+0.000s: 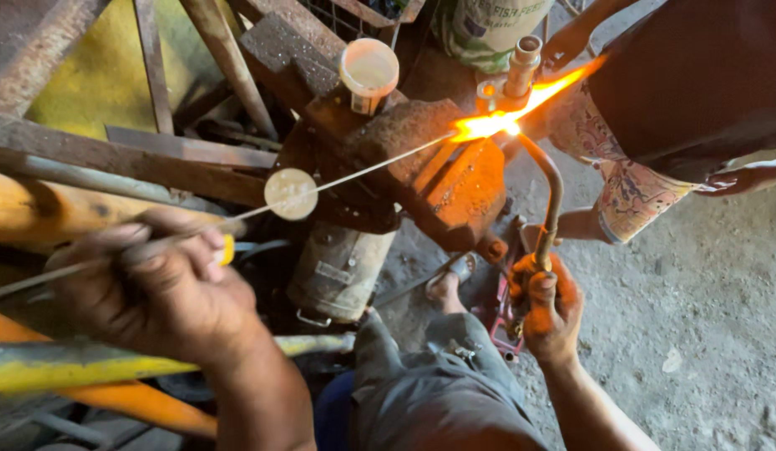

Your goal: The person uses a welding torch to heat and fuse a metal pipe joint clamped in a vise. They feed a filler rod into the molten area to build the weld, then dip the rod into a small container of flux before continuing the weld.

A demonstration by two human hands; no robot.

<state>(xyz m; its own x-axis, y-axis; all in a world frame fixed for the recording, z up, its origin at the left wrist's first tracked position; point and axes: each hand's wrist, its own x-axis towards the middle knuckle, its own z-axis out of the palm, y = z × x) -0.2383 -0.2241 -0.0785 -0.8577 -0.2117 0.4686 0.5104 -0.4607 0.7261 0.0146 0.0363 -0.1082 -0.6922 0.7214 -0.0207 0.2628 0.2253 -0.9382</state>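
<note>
Over the cluttered heap of rusty scrap metal (262, 50), the left hand (154, 284) was clenched around a thin, pale metal filler rod (363, 169), which ran up and to the right until its tip met the bright orange flame (496, 124). The right hand (548, 309) gripped the handle of a gas torch with a curved brass neck (553, 196), the neck arching upward so that the nozzle pointed at the same glowing spot. That spot lay on the upper edge of a chunky, rust-coloured metal block (459, 188), beside a short brass-coloured pipe fitting (521, 65) standing upright.

Judging by the glow, the joint was in the middle of heating: metal shone orange only at the flame, the rest of the block looked dull, and no finished bead could be made out, so most of the seam seemed left to do. A white plastic cup (369, 71) stood on the scrap just left of the block, and a small round lid (290, 193) lay lower. Another person's patterned shorts (630, 184) showed at right, well apart from the flame.
</note>
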